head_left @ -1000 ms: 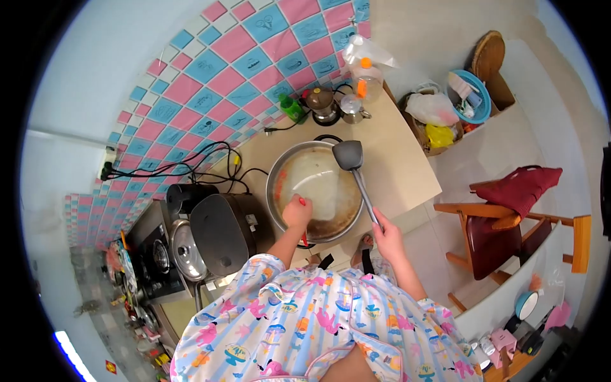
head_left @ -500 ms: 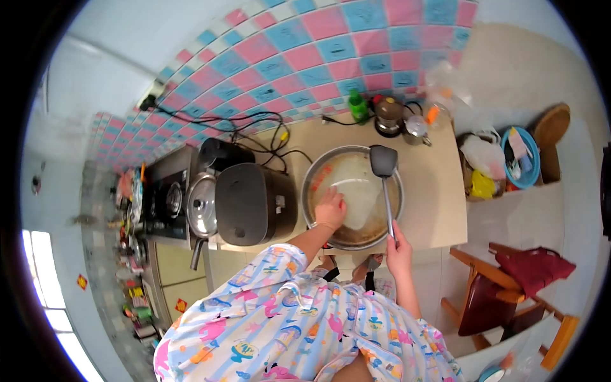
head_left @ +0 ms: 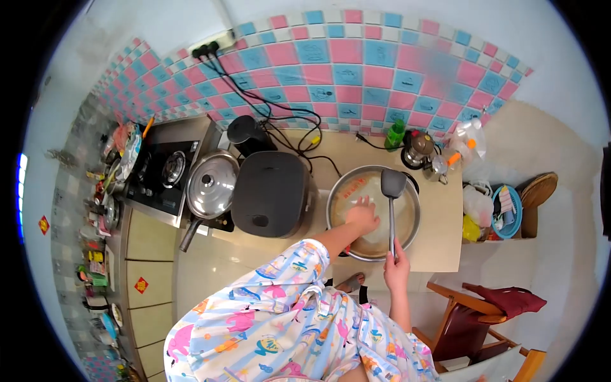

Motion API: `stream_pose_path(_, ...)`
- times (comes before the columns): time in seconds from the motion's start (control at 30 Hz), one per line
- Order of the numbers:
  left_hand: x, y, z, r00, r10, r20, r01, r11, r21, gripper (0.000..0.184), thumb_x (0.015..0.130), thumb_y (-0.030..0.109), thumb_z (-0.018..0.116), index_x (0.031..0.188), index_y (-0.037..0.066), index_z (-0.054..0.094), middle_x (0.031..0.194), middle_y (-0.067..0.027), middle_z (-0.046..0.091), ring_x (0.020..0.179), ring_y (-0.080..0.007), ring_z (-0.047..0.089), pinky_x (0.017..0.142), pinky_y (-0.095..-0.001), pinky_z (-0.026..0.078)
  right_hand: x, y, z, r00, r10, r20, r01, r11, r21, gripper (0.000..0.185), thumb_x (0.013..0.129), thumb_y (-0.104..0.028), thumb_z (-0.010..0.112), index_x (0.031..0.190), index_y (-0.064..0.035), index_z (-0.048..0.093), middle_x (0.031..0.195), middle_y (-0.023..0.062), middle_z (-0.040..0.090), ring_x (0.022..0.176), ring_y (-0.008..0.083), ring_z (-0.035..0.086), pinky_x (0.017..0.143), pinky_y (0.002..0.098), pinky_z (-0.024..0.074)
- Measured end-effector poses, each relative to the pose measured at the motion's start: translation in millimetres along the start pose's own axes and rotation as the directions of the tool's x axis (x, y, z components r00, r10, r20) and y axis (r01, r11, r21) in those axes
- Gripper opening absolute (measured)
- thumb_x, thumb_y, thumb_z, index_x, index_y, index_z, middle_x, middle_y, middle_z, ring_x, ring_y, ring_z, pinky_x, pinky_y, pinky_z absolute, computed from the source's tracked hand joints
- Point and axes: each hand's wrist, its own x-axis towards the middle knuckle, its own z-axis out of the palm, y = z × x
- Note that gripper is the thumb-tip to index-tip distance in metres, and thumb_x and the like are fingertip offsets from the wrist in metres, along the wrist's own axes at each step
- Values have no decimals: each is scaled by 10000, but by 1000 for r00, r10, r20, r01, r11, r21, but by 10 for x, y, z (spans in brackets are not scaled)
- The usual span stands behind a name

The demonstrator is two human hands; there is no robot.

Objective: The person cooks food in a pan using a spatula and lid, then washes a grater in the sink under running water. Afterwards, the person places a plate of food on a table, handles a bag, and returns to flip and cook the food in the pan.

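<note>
A wide metal pan (head_left: 412,219) with a brownish, wet-looking inside and red marks stands on the beige table. My left hand (head_left: 363,217) is over the pan with its fingers spread, and nothing shows in it. My right hand (head_left: 396,266) grips the metal handle of a spatula (head_left: 393,184) at the pan's near edge. The spatula's dark grey blade lies at the pan's far right side, pointing away from me. Something small and red shows at the pan's near left edge, beside my left forearm.
A dark grey cooker (head_left: 268,194) stands left of the pan, with a lidded pan (head_left: 212,184) and a stove (head_left: 167,170) beyond. Black cables (head_left: 299,130) run behind. A green bottle (head_left: 395,135) and moka pot (head_left: 418,149) stand at the back. A wooden chair (head_left: 461,328) is at the lower right.
The view has turned and shifted left. My left hand, earlier closed near something red, is now spread over the pan. My right hand still holds the spatula.
</note>
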Motion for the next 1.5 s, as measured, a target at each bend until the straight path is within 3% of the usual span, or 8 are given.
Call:
stream_pose_path(0.13,69,-433,-613,909,50,414,116,923,-367,334,801,291,566,1017,43,627,1112,-180,609,1009,-339,591,873,-419,466,-242,-109,470,998,-40,-51,37,998,-49,490,891,-33,507,1365,-132,430,568,-27,464,441,50,407,383,219,327)
stream_pose_path(0.37,-1197,-1737,-1886,954,-61,-293,-140,774,-617,155,800,77,584,942,45,638,896,-125,640,791,-269,633,688,-345,511,-697,-813,1752,995,-73,71,77,996,-46,502,865,-47,534,1355,-71,428,638,-8,515,489,65,453,444,237,383)
stream_pose_path(0.53,-1850,-2750,-2377,853,-384,-352,6,683,-731,114,799,11,583,888,52,641,808,-80,624,575,-176,598,530,-277,475,-514,-566,2684,964,-242,110,265,900,-346,440,838,-172,603,1249,-43,511,621,58,551,534,139,517,506,302,422)
stream_pose_path(0.77,-2265,-3580,-2617,842,-439,-313,58,651,-757,113,825,27,578,922,33,635,752,-80,615,582,-140,567,558,-254,457,-525,-707,3386,936,-353,15,281,718,-637,330,823,-318,599,1039,-67,589,741,169,650,712,373,635,640,469,485)
stream_pose_path(0.93,-2560,-3655,-2904,772,-517,-369,27,607,-794,123,853,23,552,951,14,626,801,-69,643,670,-116,599,609,-241,482,-651,-652,3465,919,-395,-1,273,636,-722,337,799,-285,621,1055,-70,580,873,166,637,773,366,626,686,456,493)
stream_pose_path(1.17,-3234,-3601,-2992,720,-618,-316,70,517,-853,144,855,-18,512,951,4,616,875,-52,655,754,-102,635,663,-233,503,-1007,-562,3310,829,-554,72,473,627,-619,369,746,-132,654,1093,-28,580,1148,175,512,1083,355,465,933,437,385)
stream_pose_path(1.27,-3548,-3503,-3150,765,-522,-378,131,701,-701,141,853,18,542,968,2,621,859,-65,647,714,-105,622,638,-241,498,-1308,-609,3338,728,-682,-68,581,667,-466,248,759,-70,639,999,-20,603,1116,171,529,1068,336,488,922,420,392)
stream_pose_path(1.5,-4300,-3387,-3438,721,-545,-428,213,762,-611,162,855,42,546,1000,15,613,829,-87,642,675,-140,618,626,-268,510,-2069,-517,3861,776,-610,158,618,786,-2,73,797,-66,634,827,-23,583,1009,133,581,964,286,562,855,380,436)
